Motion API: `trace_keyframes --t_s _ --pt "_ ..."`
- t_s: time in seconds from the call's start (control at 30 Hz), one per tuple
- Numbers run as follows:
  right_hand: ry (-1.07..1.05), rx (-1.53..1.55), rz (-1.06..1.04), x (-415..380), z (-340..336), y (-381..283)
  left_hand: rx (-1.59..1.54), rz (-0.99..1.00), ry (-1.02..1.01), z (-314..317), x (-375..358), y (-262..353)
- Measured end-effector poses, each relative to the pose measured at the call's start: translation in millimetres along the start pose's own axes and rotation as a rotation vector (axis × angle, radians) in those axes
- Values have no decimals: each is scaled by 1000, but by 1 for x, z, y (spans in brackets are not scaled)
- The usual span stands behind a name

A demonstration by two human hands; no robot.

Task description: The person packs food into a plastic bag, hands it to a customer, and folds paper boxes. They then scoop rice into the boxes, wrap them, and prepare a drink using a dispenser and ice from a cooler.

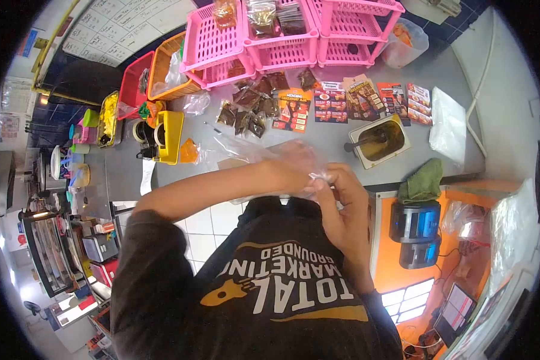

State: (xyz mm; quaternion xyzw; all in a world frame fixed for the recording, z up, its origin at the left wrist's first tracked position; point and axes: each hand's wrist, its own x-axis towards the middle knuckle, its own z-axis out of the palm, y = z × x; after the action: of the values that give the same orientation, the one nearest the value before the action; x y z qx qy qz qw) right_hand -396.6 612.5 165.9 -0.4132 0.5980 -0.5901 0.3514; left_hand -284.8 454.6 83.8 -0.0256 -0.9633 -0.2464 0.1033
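A clear plastic bag (234, 147) stretches in front of my chest, over the near edge of the grey counter (204, 174). My left hand (297, 156) reaches across to the right and shows through clear plastic, apparently inside the bag; its fingers are blurred. Close by, my right hand (345, 204) pinches the gathered plastic between thumb and fingers at the left wrist. Beyond the hands lie small packets of dark sauce (255, 123) and an orange printed card (291, 108). To the right stands a square metal container (375, 159) with brownish contents and a dark-handled utensil.
Pink stacked baskets (252, 51) line the back. A yellow tape dispenser (173, 138) stands left, near an orange basket (162, 72). More printed cards (366, 99), a stack of clear bags (448, 126) and a green cloth (423, 182) are on the right.
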Motion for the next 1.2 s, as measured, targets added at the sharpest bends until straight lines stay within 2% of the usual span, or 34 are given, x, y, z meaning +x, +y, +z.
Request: trace_keyframes --t_s 0.07,0.13,0.23,0.3,0.4,0.43,0.53,0.63,0.7,0.8,0.83,0.93,1.03,1.07,1.1,1.13,1.2 --pt "-22 29 16 0 -2 5 -32 72 14 -33 -1 12" --pt "7 13 17 5 1 3 -257 -396 -519 -67 -35 12" --pt "18 58 75 14 3 8 155 -480 -803 -121 -74 18" --pt "-4 41 71 20 10 2 596 -477 -893 -134 -101 31" --pt "-109 -64 20 27 23 -14 572 -435 -669 -148 -97 63" --pt "-154 -112 -3 28 29 -17 460 -311 -428 -152 -93 72" --pt "-425 -354 -471 41 47 -9 -111 -519 -7 -151 -78 91" --pt "-633 -313 -315 40 56 -9 -210 -559 208 -119 -80 83" --pt "-429 -400 -371 48 44 1 -229 -456 321 -104 -88 74" --pt "-399 -423 -389 57 48 74 -153 -356 533 -88 -80 72" --pt "-450 -448 -461 54 57 126 -175 -358 515 -73 -79 69" --pt "-411 -374 -520 52 73 178 -131 -279 444 -64 -94 59" --pt "-350 -259 -351 46 75 170 -60 -577 780 -71 -148 56" --pt "-336 -230 -275 44 76 162 -55 -691 644 -60 -168 41" --pt "-297 -92 -103 37 81 157 -54 -706 509 -35 -173 25" --pt "-296 -165 -181 36 86 151 -56 -723 379 -10 -172 15" --pt "-285 -310 -353 42 101 138 -89 -649 473 24 -148 14"
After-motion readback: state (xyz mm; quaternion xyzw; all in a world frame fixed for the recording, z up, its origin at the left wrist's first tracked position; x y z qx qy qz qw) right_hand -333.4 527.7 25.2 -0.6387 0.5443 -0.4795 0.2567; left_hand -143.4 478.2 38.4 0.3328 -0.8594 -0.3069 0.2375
